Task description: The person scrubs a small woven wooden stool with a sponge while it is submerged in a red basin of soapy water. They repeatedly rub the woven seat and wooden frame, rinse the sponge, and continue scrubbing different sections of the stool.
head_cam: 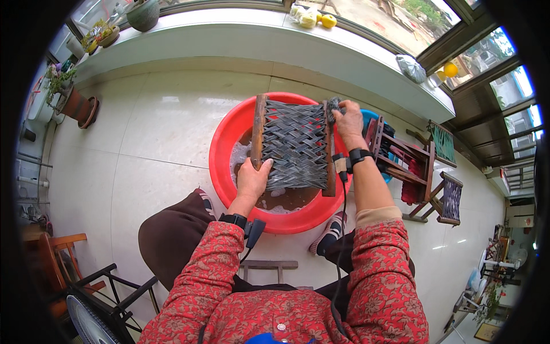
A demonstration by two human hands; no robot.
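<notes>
A folding stool with wooden rails and a seat of woven dark straps (294, 144) lies across a red plastic basin (221, 172) of brown, sudsy water. My left hand (252, 179) grips the lower end of its left rail, thumb on top. In my right hand (350, 120) is a grey scouring pad (333, 108), pressed to the upper part of the right rail. The underside of the stool is hidden.
Right of the basin, another wooden folding stool (404, 172) rests on a blue basin (369, 115). Stools with green (442, 144) and purple-and-white (451, 198) seats stand farther right. A potted plant (77, 105) stands at left, a fan (92, 322) at lower left.
</notes>
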